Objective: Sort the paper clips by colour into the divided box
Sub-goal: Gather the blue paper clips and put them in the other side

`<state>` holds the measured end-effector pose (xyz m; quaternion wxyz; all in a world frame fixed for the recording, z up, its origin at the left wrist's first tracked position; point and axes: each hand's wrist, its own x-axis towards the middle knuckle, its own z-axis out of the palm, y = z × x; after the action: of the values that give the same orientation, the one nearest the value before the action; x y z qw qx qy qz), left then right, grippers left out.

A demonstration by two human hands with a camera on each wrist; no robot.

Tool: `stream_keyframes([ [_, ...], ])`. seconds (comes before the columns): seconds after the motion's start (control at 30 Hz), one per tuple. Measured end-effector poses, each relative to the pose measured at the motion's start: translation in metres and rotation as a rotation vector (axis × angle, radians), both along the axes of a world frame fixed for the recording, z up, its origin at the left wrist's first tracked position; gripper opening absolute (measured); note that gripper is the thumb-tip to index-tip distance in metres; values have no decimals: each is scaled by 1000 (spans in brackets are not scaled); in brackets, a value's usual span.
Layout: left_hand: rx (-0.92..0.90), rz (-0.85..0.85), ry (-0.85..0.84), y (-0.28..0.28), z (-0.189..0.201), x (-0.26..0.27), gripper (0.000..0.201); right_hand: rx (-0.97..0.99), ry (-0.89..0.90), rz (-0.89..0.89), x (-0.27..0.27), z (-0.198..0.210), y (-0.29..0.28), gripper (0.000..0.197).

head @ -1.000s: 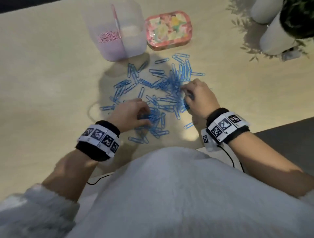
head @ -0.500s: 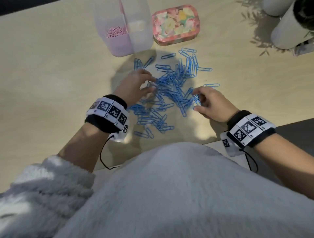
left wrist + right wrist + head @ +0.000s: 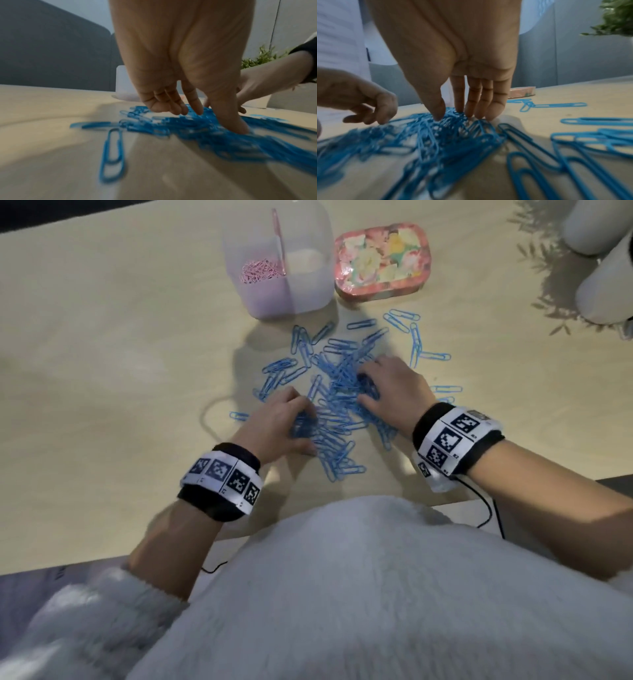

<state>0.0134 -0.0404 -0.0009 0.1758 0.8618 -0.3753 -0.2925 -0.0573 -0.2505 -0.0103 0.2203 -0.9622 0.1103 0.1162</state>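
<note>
A heap of blue paper clips [image 3: 337, 405] lies on the beige table, with loose ones scattered around it. Both hands are in the heap. My left hand [image 3: 305, 431] rests on its near-left side, fingers fairly straight and thumb [image 3: 236, 125] pressing down on blurred clips [image 3: 197, 127]. My right hand [image 3: 363, 387] lies on the far-right side, straight fingertips [image 3: 479, 112] and thumb touching the clips [image 3: 436, 135]. Neither hand grips a clip. The translucent divided box [image 3: 308, 292] stands beyond the heap, with pink clips [image 3: 260, 270] in its left compartment.
A floral tin [image 3: 382, 260] sits just right of the box. White pots [image 3: 603, 292] with a plant stand at the far right. Single clips [image 3: 445, 388] lie right of my right hand. The table edge runs close to my body.
My left hand has drawn back from the far side of the heap to its near-left side. My right hand has moved forward onto the heap. The clips lie more bunched.
</note>
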Motion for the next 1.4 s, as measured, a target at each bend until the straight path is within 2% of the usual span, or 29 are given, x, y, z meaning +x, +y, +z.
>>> stream_keyframes([
  [0.07,-42,31,-67,-2,3,10,48,74,-42,-49,7,1,-5,47],
  [0.1,-50,46,-87,-3,5,14,51,83,-39,-57,11,3,-8,58],
  [0.17,-4,22,-104,-5,5,19,65,19,40,38,19,8,-9,88],
  [0.23,71,-49,-108,-11,3,19,70,-120,123,197,25,11,0,101],
  [0.3,71,-72,-123,-16,0,15,59,-201,146,286,26,9,13,93],
  [0.4,30,-51,-145,-21,-2,14,39,-154,96,277,22,6,24,60],
  [0.47,45,-55,-164,-24,0,16,34,-162,62,269,20,7,26,42],
  [0.57,41,-74,-177,-26,2,20,30,-177,55,261,24,10,26,29],
  [0.7,9,-32,-181,-25,3,24,28,-69,52,196,30,17,14,29],
  [0.83,-52,54,-164,-19,6,30,25,130,-54,47,41,38,-5,29],
  [1.0,-105,113,-119,-12,10,35,25,303,-135,-76,84,76,-26,25],
  [1.17,-169,168,-98,-9,19,42,24,209,-171,-182,156,94,-34,27],
  [1.27,-207,202,-67,-9,28,52,24,156,-123,-214,193,92,-30,28],
  [1.4,-252,268,-27,-20,46,75,23,53,-38,-235,220,94,-12,42],
])
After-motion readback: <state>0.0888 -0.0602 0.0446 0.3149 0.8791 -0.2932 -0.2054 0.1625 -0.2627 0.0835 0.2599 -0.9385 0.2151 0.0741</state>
